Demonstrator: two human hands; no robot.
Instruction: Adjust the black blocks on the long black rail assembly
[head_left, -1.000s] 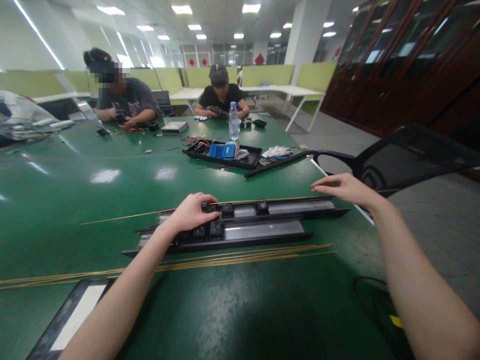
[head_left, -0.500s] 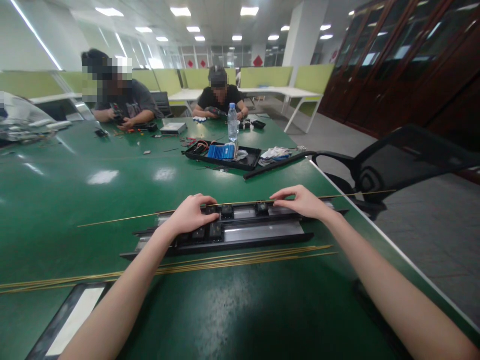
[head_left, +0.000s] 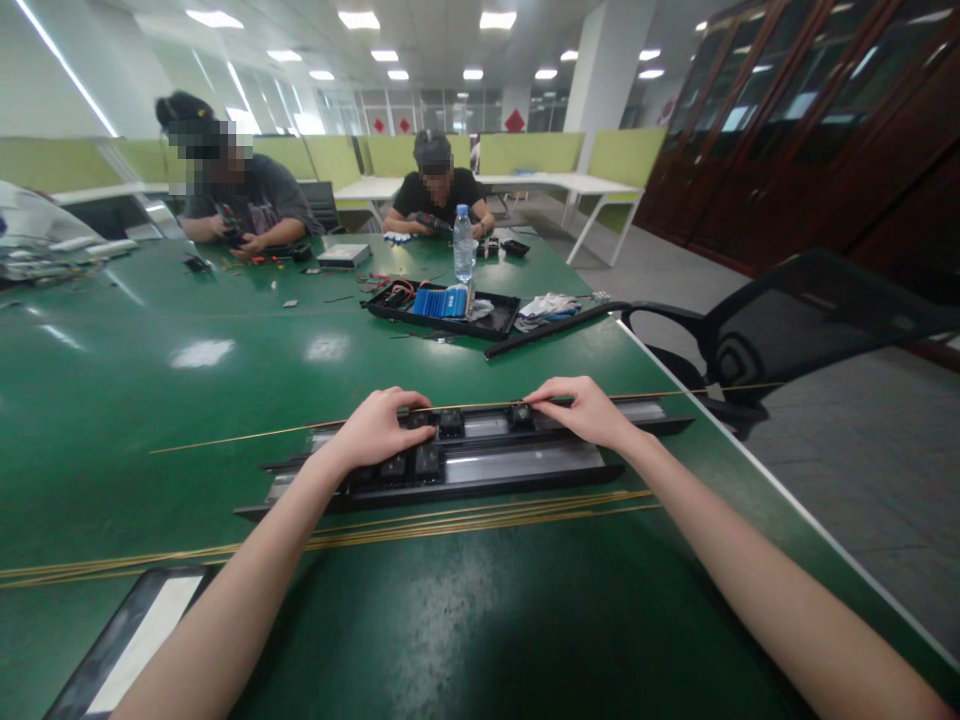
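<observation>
Two dark rails with silvery channels lie in front of me, the back rail (head_left: 645, 411) and the front rail (head_left: 525, 464). A long thin brass-coloured rod (head_left: 240, 438) runs along the back rail and past both its ends. My left hand (head_left: 379, 425) is closed, thumb and fingers on either side of a black block (head_left: 418, 420) in the back rail. With its thumb and fingertips together, my right hand (head_left: 581, 410) pinches the rod just right of another black block (head_left: 520, 415). One more block (head_left: 451, 423) sits between the hands. Other blocks (head_left: 427, 460) stand in the front rail.
Several more rods (head_left: 480, 522) lie nearer me. A dark flat case with a white strip (head_left: 146, 640) is at lower left. Beyond are a black tray (head_left: 499, 318), a bottle (head_left: 463, 250) and gloves (head_left: 551, 308). A chair (head_left: 795, 320) stands right; two people work opposite.
My right hand has moved left toward the block, and its thumb and fingers have closed at the rod. The left hand stays at its block. The view has shifted slightly.
</observation>
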